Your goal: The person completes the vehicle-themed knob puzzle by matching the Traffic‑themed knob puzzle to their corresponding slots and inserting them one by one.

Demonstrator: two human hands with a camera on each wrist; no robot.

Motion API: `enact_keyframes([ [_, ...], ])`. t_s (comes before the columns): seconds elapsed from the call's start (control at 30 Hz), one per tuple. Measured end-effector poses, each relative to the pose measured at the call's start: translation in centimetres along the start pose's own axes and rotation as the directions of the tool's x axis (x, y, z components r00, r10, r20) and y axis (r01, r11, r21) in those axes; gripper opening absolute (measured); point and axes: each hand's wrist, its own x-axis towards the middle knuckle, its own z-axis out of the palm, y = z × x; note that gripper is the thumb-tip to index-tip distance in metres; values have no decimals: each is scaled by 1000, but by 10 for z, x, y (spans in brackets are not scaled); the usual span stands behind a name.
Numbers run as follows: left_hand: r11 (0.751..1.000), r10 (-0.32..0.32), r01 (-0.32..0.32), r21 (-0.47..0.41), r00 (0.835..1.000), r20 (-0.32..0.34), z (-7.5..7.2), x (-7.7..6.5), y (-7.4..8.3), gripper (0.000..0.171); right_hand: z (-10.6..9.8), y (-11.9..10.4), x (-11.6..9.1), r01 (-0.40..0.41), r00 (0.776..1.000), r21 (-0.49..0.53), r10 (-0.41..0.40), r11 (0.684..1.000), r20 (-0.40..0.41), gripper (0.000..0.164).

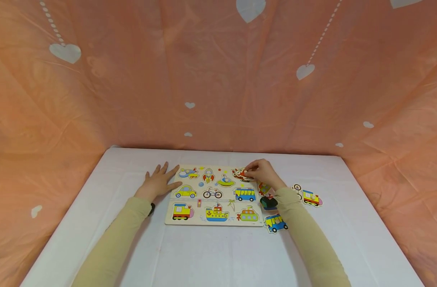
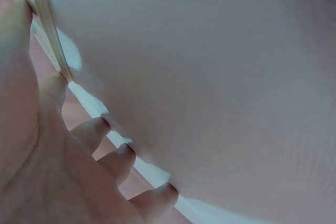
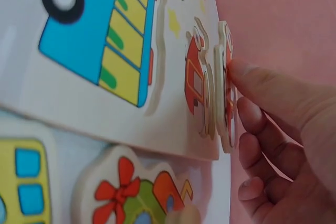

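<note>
Pinching a red piece (image 3: 222, 103), the right hand (image 1: 263, 174) is at the board (image 1: 223, 201), far right; left hand (image 1: 155, 184) spread, far left.

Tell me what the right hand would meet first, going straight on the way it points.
Probably the puzzle board, near its helicopter picture; the red helicopter piece in the right hand would make contact first, though depth is unclear.

ok so your right sleeve (image 1: 304, 231) covers part of the bike piece (image 1: 297, 187), your right hand (image 1: 263, 173) hides some of the red piece (image 3: 222, 121), the board (image 2: 46, 22) is mostly cropped from your left wrist view, and that dark piece (image 1: 268, 203) is too murky to make out
</note>
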Motion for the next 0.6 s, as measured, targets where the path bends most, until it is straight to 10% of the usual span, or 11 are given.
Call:
enact_keyframes([
  [0.6,1000,2,-3,-13,1000,-13,1,0,0,76,12,0,4,2,1000,8,-3,1000,11,11],
])
